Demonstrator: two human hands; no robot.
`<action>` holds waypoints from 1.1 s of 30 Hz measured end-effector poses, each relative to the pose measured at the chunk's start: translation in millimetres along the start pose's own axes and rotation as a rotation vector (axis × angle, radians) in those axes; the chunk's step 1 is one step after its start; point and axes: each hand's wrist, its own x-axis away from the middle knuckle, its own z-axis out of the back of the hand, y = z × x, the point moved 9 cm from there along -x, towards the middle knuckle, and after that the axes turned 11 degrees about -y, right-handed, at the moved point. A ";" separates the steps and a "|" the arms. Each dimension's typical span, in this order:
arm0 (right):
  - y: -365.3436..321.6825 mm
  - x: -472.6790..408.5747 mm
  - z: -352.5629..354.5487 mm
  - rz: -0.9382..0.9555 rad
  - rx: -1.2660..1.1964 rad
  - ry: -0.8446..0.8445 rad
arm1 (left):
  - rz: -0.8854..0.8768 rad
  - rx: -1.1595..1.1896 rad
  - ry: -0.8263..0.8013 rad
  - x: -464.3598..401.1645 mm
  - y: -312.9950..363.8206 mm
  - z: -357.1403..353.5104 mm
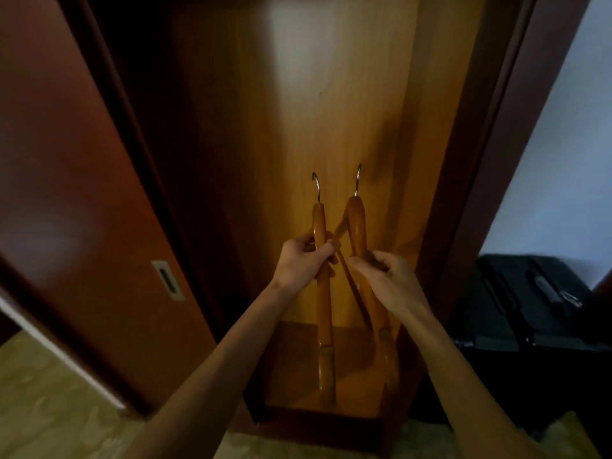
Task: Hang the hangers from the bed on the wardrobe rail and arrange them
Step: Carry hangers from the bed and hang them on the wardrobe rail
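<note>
1. Head view: two bare forearms reach up from the bottom edge into an open wardrobe (331, 111) with a pale wooden back panel.
2. The left hand (303, 260) sits just left of centre, its fingers curled round the left hanger (323, 293); the thumb lies across the wood, so the grip is clamped on that hanger.
3. The left hanger is seen edge-on and stands nearly upright, its metal hook at 12 o'clock and its lower end down near the wardrobe floor (298, 376).
4. The right hand (385, 279) is at 3 o'clock from the left hand, close beside it but not touching, so far as can be seen.
5. Its fingers and thumb pinch the right hanger (356, 226) on the arm of the wood, so this grip too is clamped.
6. The right hanger leans a little, its top toward 11 o'clock; its hook points up beside the other hook, the two apart.
7. A thin cross bar runs slantwise between the two hangers, passing between the hands; which hanger it belongs to I cannot tell.
8. No rail shows; both hooks stand free against the back panel.
9. At 9 o'clock stands a dark red sliding door (82, 193) with an inset handle (168, 279).
10. At 4 o'clock lies a black suitcase (530, 299) below a pale wall (563, 144).
11. Patterned floor (49, 409) fills the 7 o'clock corner.
</note>
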 end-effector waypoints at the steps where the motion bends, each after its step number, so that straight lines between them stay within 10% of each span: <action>1: -11.8 -13.8 12.7 0.008 -0.004 0.018 | -0.016 0.008 -0.001 -17.9 16.6 1.7; 15: -195.8 -145.0 158.6 0.208 -0.037 0.307 | -0.282 -0.007 -0.084 -226.3 252.3 22.8; 33: -268.2 -235.6 250.1 0.184 0.011 0.584 | -0.306 -0.038 -0.285 -366.3 328.9 -17.1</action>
